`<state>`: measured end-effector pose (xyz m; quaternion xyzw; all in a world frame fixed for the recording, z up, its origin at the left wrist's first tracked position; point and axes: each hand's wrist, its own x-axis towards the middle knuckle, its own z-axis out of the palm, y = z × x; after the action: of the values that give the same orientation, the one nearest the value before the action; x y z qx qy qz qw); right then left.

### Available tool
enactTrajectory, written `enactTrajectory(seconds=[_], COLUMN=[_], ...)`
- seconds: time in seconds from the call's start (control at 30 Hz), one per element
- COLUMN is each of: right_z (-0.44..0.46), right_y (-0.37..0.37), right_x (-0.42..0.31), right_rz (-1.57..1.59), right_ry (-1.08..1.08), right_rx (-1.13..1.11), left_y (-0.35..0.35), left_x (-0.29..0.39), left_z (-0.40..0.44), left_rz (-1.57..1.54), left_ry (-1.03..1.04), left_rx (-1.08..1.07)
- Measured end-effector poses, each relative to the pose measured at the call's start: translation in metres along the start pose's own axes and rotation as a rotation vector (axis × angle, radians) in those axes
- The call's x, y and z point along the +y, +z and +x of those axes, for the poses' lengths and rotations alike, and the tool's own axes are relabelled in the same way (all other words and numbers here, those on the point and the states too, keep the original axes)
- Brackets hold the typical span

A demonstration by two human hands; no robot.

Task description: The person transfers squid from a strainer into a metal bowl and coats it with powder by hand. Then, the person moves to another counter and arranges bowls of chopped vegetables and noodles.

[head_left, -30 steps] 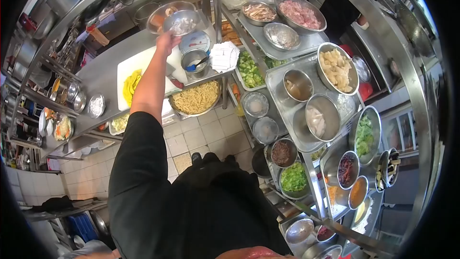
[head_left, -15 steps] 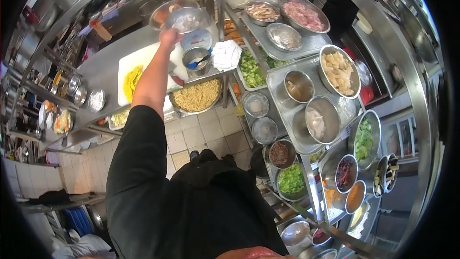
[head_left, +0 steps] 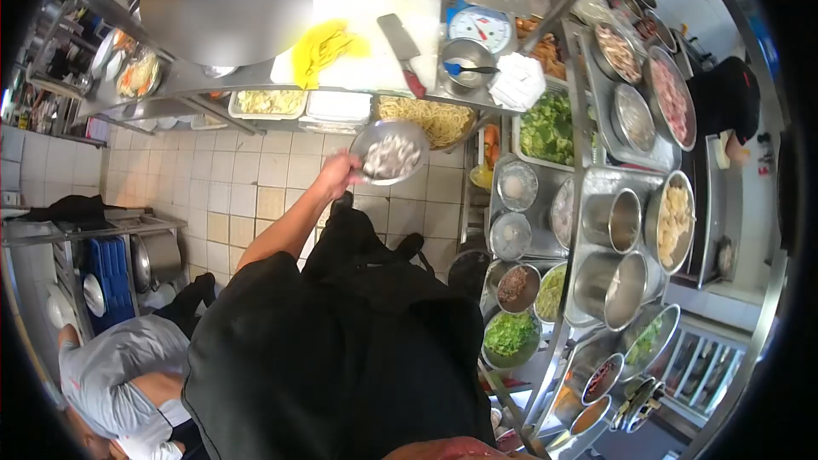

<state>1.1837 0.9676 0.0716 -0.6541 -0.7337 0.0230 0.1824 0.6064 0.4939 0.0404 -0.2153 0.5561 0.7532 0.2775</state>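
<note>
Round metal bowl swung over tiled floor, pale lumpy pieces inside, left fingers gripping it

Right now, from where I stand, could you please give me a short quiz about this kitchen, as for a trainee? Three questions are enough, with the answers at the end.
1. What does the left hand hold?
2. True or false: the yellow strips lie on the white cutting board.
3. Fill in the missing words: the blue-headed utensil rests in a ____ next to the scale.

Key:
1. A metal bowl with pale pieces in it
2. True
3. metal pot
</note>
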Motion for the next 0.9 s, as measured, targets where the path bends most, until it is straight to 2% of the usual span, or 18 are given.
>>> enactTrajectory(seconds=[0.13,0.23,0.3,0.33,0.37,0.4,0.43,0.47,0.53,0.6,0.63,0.67,0.7,0.73,0.77,0.8,0.83,0.9], right_z=[-0.039,-0.076,-0.105,-0.124,-0.15,-0.154,-0.166,-0.164,-0.187,-0.206,-0.212,-0.212,-0.218,-0.219,-0.223,-0.218,-0.215,-0.214], right_y=[-0.067,-0.153,-0.224,-0.252,-0.272,-0.277,-0.279,-0.282,-0.287,-0.292,-0.294,-0.295,-0.294,-0.296,-0.291,-0.272,-0.252,-0.2], right_x=[0.084,0.138,0.172,0.188,0.154,0.114,0.088,0.088,0.021,-0.007,-0.022,-0.007,-0.011,0.005,-0.004,-0.015,-0.032,-0.062], right_rz=[-0.296,-0.646,-1.033,-1.2,-1.245,-0.981,-0.571,-0.58,-0.442,-0.411,-0.414,-0.529,-0.562,-0.543,-0.722,-0.706,-0.638,-0.457], right_ry=[0.144,0.253,0.267,0.289,0.356,0.539,0.579,0.676,0.649,0.608,0.56,0.609,0.53,0.471,0.31,0.219,0.192,0.159], right_rx=[0.108,0.201,0.265,0.3,0.34,0.342,0.549,0.533,0.58,0.596,0.59,0.539,0.544,0.44,0.379,0.366,0.34,0.271], left_y=[-0.074,-0.115,-0.176,-0.158,-0.171,-0.179,-0.18,-0.177,-0.185,-0.2,-0.207,-0.212,-0.216,-0.229,-0.185,-0.213,-0.236,-0.242], left_x=[-0.02,-0.023,-0.05,-0.022,-0.019,-0.017,-0.006,-0.002,0.011,0.012,0.002,-0.001,-0.002,-0.015,0.045,0.01,-0.016,-0.008], left_z=[0.038,0.094,0.173,0.17,0.186,0.21,0.225,0.242,0.278,0.304,0.311,0.308,0.301,0.301,0.248,0.279,0.299,0.268], left_rz=[0.07,0.129,0.012,0.036,-0.077,-0.076,-0.076,-0.149,-0.315,-0.511,-0.657,-0.734,-0.811,-0.89,-0.557,-0.561,-0.495,-0.112], left_ry=[-0.126,0.004,-0.102,-0.118,-0.036,-0.062,-0.088,-0.166,-0.36,-0.59,-0.533,-0.482,-0.434,-0.384,-0.355,-0.431,-0.581,-0.44], left_rx=[0.142,0.264,0.028,0.061,-0.066,-0.073,-0.08,-0.042,0.003,0.028,-0.061,-0.12,-0.182,-0.38,-0.145,-0.256,-0.25,-0.164])
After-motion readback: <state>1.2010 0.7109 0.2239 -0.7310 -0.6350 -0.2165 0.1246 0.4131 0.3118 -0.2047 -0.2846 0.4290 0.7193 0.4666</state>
